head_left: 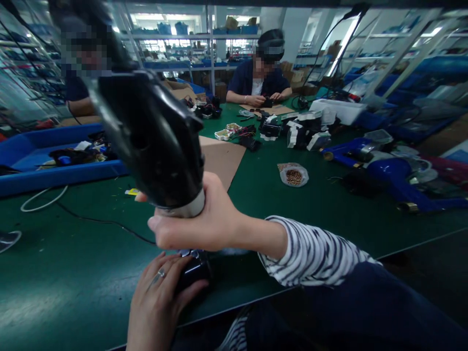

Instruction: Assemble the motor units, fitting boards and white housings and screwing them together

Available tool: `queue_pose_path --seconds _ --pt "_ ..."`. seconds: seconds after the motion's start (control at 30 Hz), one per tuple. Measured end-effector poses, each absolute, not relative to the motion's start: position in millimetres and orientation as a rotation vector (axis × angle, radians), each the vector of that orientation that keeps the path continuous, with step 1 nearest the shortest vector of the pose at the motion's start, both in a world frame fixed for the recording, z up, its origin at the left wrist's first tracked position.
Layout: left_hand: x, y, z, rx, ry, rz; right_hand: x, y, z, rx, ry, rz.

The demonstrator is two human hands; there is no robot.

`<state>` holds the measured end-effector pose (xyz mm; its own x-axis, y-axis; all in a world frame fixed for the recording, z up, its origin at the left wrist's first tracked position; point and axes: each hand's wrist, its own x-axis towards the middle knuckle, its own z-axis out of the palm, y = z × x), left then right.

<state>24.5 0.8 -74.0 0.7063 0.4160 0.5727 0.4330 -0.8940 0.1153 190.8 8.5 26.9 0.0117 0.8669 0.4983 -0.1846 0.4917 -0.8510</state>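
Observation:
My right hand [199, 222], in a striped sleeve, is wrapped round the lower end of a large black housing [146, 131] with a pale ring at its base, held up tilted toward the left in front of the camera. Below it my left hand [157, 297], with a ring on one finger, rests on the green table [73, 273] and is closed over a small black part [193, 273] with metal bits on top. That part is mostly hidden under my fingers.
A blue tray [44, 165] of parts lies at the left, with a black cable [102, 222] and a white cable [40, 202] before it. A brown card sheet [223, 158], a bag of small brass pieces [294, 175], blue housings [398, 175] and two seated people [258, 80] lie beyond.

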Motion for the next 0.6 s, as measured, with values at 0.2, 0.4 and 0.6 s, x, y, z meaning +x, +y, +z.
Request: queue_pose_path --seconds 0.2,0.4,0.6 --pt "24 0 -75 -2.881 -0.724 -0.959 219 1 48 -0.610 -1.295 0.995" --pt "27 -2 -77 -2.887 -0.768 -0.977 223 6 35 -0.815 -1.257 0.807" --pt "28 -1 -77 -2.906 -0.796 -0.971 226 3 25 -0.869 -1.230 0.767"
